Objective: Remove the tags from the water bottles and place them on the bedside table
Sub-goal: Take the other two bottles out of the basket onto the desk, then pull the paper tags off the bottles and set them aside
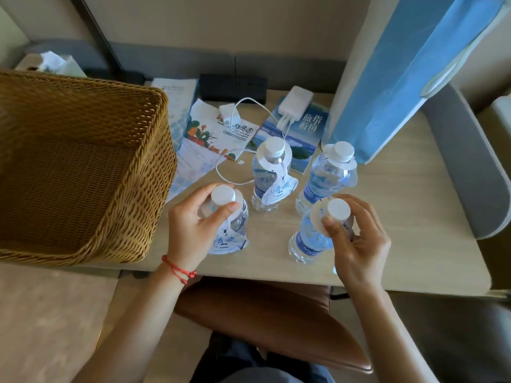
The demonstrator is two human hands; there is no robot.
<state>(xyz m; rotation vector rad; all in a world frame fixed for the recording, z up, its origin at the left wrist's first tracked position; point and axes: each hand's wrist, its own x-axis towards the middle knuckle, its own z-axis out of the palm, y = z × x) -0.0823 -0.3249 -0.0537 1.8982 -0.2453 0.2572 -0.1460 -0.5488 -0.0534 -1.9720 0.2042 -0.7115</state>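
Observation:
Several clear water bottles with white caps stand on the beige table, each with a white-and-blue paper tag around its neck. My left hand grips the neck of the near left bottle, whose tag hangs down its front. My right hand pinches the tag collar at the neck of the near right bottle. Behind them stand the middle bottle with a hanging tag and the far right bottle.
A large wicker basket fills the table's left side. Brochures, a white power bank with cables and a tall blue paper bag lie behind the bottles. A brown chair seat sits below the table's front edge.

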